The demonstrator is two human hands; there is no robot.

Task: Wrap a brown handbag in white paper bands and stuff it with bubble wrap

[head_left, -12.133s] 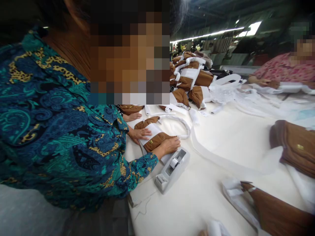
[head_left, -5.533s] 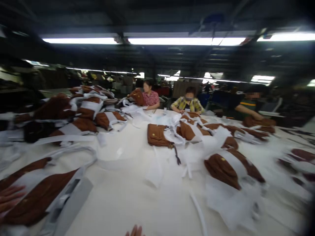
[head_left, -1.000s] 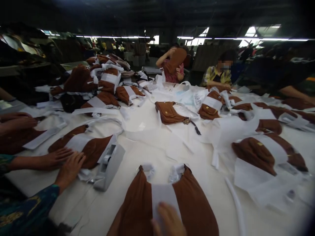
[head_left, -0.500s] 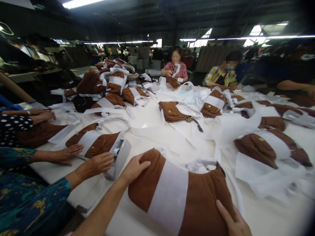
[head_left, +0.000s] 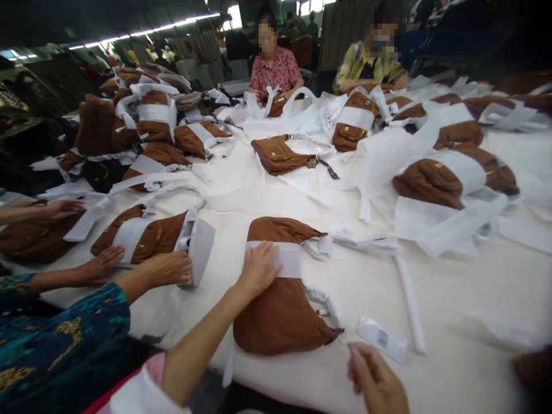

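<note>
A brown handbag (head_left: 280, 316) lies on the table before me, with a white paper band (head_left: 288, 259) around its middle and its strap wrapped in white. My left hand (head_left: 261, 269) rests on the band with fingers spread out, pressing on the bag rather than gripping it. To the right of the bag, apart from it, my right hand (head_left: 377, 376) hovers with loosely bent fingers and nothing visible in them. Just beyond its fingertips is a small clear packet with a barcode label (head_left: 382, 339).
At my left, a co-worker's hands (head_left: 166, 269) work at a banded brown bag (head_left: 161, 236) beside a grey tape dispenser (head_left: 200, 250). Another brown bag (head_left: 282, 154) lies further in. Bags are heaped at the back left (head_left: 97, 123); a wrapped bag (head_left: 426, 183) sits right. Two people sit opposite.
The handbag has turned and now lies flat on the table. My left hand has shifted onto its paper band; my right hand has let go of the bag. The view has tilted down.
</note>
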